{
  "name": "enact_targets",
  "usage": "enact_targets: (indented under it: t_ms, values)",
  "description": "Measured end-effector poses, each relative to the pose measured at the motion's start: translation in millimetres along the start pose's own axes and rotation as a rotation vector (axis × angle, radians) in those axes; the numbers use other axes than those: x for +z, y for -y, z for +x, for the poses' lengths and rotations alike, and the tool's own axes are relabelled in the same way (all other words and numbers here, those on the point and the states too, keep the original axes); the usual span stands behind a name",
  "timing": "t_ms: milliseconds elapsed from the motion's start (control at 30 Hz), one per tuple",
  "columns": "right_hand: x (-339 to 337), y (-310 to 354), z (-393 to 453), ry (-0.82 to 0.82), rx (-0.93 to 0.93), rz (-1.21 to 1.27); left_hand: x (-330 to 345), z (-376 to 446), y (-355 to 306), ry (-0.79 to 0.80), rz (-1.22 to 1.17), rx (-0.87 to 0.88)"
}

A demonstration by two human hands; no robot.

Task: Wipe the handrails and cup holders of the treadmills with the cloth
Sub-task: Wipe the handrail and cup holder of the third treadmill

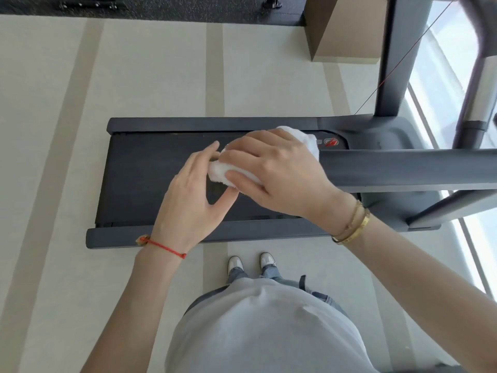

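At free end of handrail, above treadmill belt: right hand wraps white cloth over rail tip, fingers curled round it. Left hand mostly open, fingertips just touching cloth's loose end.

Risks, imo:
- cloth bunched thick, so only top of rail gets wiped, underside skipped
- loose end could slip out, drop onto belt
- red cord hanging by far upright, easy snag

Textures: cloth fluffy terry, rail smooth matte grey bar, belt dull black rubber. Cup holders not visible.
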State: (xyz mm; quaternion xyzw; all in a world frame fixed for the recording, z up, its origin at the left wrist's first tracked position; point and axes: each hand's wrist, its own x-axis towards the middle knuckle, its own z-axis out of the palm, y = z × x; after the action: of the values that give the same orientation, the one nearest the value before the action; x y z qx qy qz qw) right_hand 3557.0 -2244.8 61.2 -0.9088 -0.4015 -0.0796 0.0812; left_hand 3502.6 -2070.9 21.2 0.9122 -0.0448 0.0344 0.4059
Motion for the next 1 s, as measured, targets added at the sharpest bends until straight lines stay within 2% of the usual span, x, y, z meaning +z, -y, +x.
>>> enact_targets:
  t_ms: [167, 233, 367, 433, 500, 567, 700, 767, 833, 933, 1000]
  values:
    - [6, 1, -2, -0.084, -0.049, -0.018, 3, -3, 3, 0.027, -0.087, -0.037]
    - [3, -7, -17, -0.145, -0.004, -0.009, 7, -2, -1, 0.035, -0.12, -0.007]
    - [-11, -22, -38, -0.229, 0.296, 0.055, 13, 3, -9, 0.022, -0.094, 0.052]
    - [-12, -28, -26, -0.169, 0.488, 0.054, 15, 5, -12, 0.02, -0.073, 0.063]
    - [-10, -30, -10, -0.052, 0.585, 0.055, 15, 6, -13, 0.017, -0.072, 0.073]
    - [-8, -28, -9, -0.047, 0.549, 0.061, 16, 7, -15, 0.015, -0.071, 0.075]
    - [-2, -20, -46, -0.302, 0.316, 0.03, 18, 8, -19, 0.002, -0.065, 0.054]
    - [1, -27, -65, -0.347, 0.276, 0.001, 20, 10, -24, -0.003, -0.055, 0.055]
    - [-1, -40, -74, -0.392, 0.328, -0.031, 22, 12, -31, -0.003, -0.042, 0.071]
    - [-4, -51, -62, -0.437, 0.541, -0.081, 27, 16, -42, -0.001, -0.014, 0.107]
    - [-2, -46, -46, -0.428, 0.616, -0.104, 31, 20, -48, 0.004, 0.018, 0.126]
